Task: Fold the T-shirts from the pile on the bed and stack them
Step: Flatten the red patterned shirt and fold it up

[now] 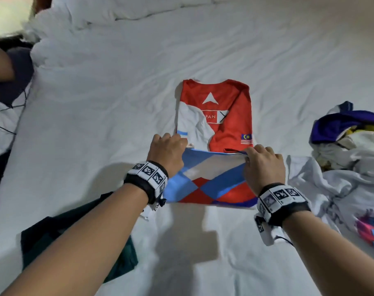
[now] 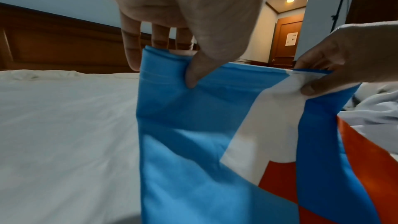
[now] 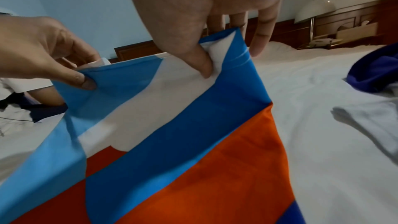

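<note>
From the head view, my left hand (image 1: 167, 151) and my right hand (image 1: 264, 165) each pinch a corner of the hem of the red, white and blue T-shirt (image 1: 224, 112), which lies in the middle of the white bed (image 1: 117, 103). The lower part of the shirt is turned up toward its collar end, its checked blue and red side facing me. A pile of unfolded shirts (image 1: 348, 146) sits to my right, near the one I hold, and a dark green garment (image 1: 79, 242) lies under my left forearm.

From the left wrist view, my left grip is closed on the light blue corner: the thumb (image 2: 193, 74) presses the front of the cloth and the fingers (image 2: 131, 48) go behind it. My right hand pinches the other corner across from it.

From the right wrist view, my right thumb (image 3: 203, 64) presses the white patch by the hem, fingers behind, so that grip is closed on the shirt too. A lamp (image 3: 314, 11) stands beside the wooden headboard (image 3: 137, 52).
</note>
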The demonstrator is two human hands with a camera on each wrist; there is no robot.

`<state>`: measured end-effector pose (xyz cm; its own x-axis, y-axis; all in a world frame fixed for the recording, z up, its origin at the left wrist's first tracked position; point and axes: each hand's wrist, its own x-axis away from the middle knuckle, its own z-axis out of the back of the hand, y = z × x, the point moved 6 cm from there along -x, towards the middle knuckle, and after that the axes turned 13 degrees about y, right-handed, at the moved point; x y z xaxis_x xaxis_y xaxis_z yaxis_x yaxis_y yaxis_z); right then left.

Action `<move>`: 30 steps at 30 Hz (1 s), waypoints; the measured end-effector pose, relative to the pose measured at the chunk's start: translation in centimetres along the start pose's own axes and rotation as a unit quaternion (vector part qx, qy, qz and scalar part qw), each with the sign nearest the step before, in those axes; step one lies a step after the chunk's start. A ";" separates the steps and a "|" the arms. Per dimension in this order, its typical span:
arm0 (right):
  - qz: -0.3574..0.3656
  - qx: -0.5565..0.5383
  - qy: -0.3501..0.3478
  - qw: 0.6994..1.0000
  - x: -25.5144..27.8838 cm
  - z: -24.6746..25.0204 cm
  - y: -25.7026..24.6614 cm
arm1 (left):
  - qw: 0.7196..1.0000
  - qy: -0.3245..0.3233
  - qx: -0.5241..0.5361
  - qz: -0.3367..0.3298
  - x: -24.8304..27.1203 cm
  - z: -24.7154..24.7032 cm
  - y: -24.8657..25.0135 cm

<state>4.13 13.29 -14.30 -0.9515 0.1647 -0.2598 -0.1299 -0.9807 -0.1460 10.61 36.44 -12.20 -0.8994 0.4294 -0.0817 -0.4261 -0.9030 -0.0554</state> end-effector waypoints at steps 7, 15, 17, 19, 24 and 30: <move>-0.029 0.007 -0.018 0.999 -7.4 -3.5 1.0 | 0.999 -0.037 -0.015 0.036 -7.8 -3.4 -2.3; -0.047 -0.009 -0.056 0.997 -12.0 -8.2 2.9 | 0.998 -0.036 0.003 0.044 -13.7 -8.1 -3.7; -0.043 -0.012 -0.053 0.998 -13.4 -9.2 3.3 | 0.998 -0.036 0.012 0.052 -15.0 -9.1 -4.0; -0.040 -0.026 -0.051 0.998 -14.6 -10.3 3.6 | 0.997 -0.039 0.021 0.061 -16.0 -10.0 -4.1; -0.059 -0.034 -0.009 0.998 -15.5 -11.5 3.7 | 0.996 0.016 -0.002 0.093 -16.2 -11.5 -4.0; 0.048 -0.082 -0.017 0.995 -8.7 -12.5 -1.9 | 0.998 -0.001 0.070 0.006 -10.4 -14.4 2.7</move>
<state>16.17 15.01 -23.72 -0.9668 0.0653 -0.2469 0.0058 -0.9609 -0.2767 20.24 29.80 -25.80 -0.9044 0.4191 -0.0802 -0.4251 -0.9011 0.0854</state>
